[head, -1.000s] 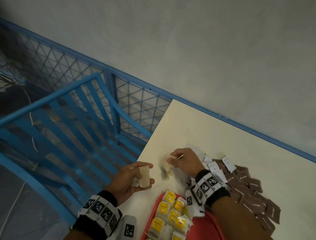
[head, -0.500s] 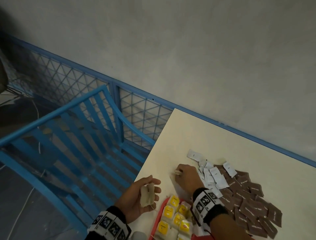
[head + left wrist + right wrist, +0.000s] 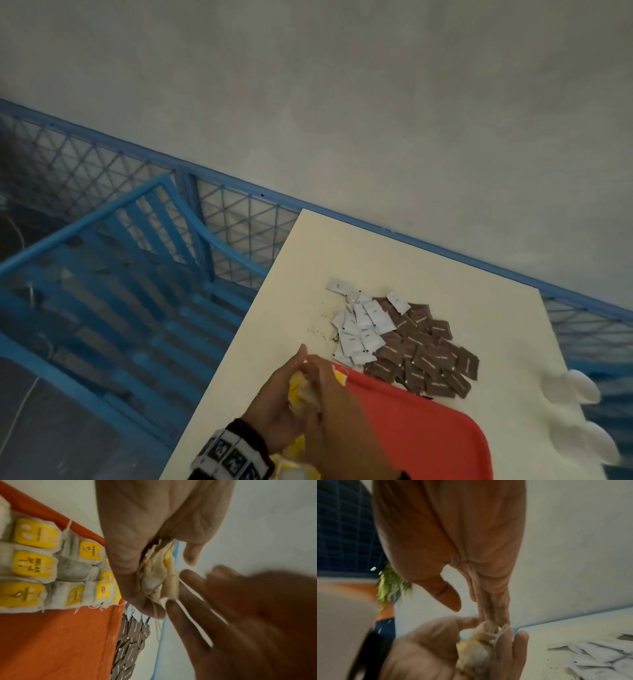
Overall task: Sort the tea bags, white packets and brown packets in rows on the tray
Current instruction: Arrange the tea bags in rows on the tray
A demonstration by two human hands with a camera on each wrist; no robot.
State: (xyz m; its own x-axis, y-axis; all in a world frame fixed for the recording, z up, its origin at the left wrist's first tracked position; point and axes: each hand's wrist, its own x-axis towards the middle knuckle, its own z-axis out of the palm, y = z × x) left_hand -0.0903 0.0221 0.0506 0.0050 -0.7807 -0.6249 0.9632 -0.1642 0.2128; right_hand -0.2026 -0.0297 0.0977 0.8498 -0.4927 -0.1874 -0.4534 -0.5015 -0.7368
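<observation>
over table edge, left hand [image 3: 274, 416] grips tea bags [image 3: 158, 574].

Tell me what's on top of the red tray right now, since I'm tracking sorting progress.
Rows of tea bags with yellow tags lie at one end of the red tray. No packets show on the rest; the hands hide some of it in the head view.

Red tray [image 3: 428, 421], yellow-tagged tea bags [image 3: 32, 563], brown packets [image 3: 428, 356].

right hand [image 3: 248, 615] blurring in left wrist view, tray [image 3: 428, 428] running off head view's bottom edge, hands covering its tea bags [image 3: 301, 390]
</observation>
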